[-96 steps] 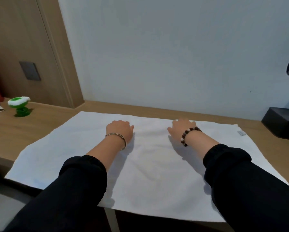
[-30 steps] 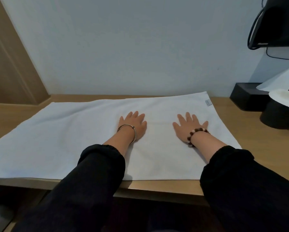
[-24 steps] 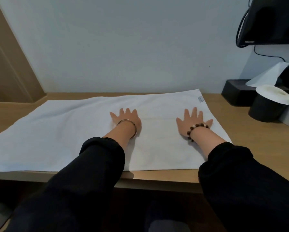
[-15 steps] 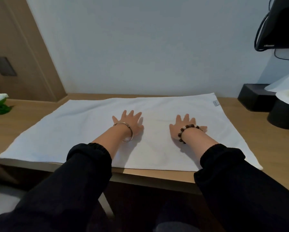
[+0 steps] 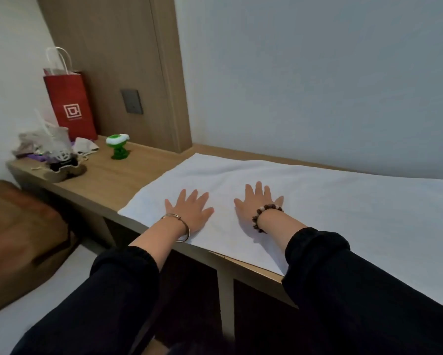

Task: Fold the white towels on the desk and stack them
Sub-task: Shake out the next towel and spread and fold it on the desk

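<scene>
A large white towel (image 5: 343,208) lies spread flat on the wooden desk (image 5: 112,180), its right end running out of view. My left hand (image 5: 188,210) rests palm down on the towel near its left end, fingers straight and spread, a metal bangle on the wrist. My right hand (image 5: 260,203) lies flat beside it, fingers spread, a dark bead bracelet on the wrist. Both hands press the cloth and hold nothing.
At the desk's far left stand a red paper bag (image 5: 70,103), a heap of small items (image 5: 48,152) and a green and white toy (image 5: 119,147). A brown bag (image 5: 17,237) sits below left. The wall runs behind the desk.
Both flat hands have slid leftward along the towel to its left end. The view has swung left, showing the red bag and clutter and losing the black items on the right.
</scene>
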The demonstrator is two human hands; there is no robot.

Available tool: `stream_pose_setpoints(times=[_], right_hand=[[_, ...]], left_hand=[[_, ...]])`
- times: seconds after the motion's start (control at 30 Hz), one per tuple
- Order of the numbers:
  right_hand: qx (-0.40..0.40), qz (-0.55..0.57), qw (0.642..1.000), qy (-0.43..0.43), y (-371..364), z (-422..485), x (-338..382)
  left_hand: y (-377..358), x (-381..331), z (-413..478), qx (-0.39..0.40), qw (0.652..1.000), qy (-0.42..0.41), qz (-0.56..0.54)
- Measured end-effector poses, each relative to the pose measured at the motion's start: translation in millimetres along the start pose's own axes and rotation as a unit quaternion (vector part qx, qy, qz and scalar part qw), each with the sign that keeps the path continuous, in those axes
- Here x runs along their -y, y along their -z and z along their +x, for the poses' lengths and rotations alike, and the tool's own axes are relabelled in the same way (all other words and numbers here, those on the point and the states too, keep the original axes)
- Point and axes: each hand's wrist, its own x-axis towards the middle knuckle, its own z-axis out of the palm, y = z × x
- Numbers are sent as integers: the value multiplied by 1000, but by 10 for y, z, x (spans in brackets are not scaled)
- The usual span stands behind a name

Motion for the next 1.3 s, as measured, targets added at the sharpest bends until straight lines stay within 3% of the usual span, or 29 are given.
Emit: stream_pose_setpoints(times=[0.1,0.23,0.33,0.47,0.67,0.77,0.97,1.07,1.13,1.2,1.3], right_hand=[[-8,-17,1000,20,-123,102,250],[-17,-40,999,-31,-278,187,368],[3,-48,998,-50,-298,258,458],[-14,-50,999,1,-344,301,582],[-25,-60,998,12,-360,354,666],[-30,-58,998,8,-360,393,710],[-25,-44,998,37,-326,444,716],[-6,142,986,91,-162,400,593],[-26,283,955,87,-55,349,396],[-74,329,939,68,57,288,160],[-140,352,925,32,222,189,-199]], left_hand=[[-3,259,-14,3,1000,-6,0],[-11,580,14,5,1000,-11,0],[-32,878,60,-17,999,46,13],[-13,1137,101,-35,991,130,-1],[204,1279,134,-113,960,254,29],[305,1375,198,-89,942,317,-68],[435,1340,250,-85,914,303,-255],[584,1196,280,-88,899,266,-336],[715,996,310,-88,856,260,-437],[868,712,281,-106,808,247,-524],[1068,103,150,-127,806,134,-563]])
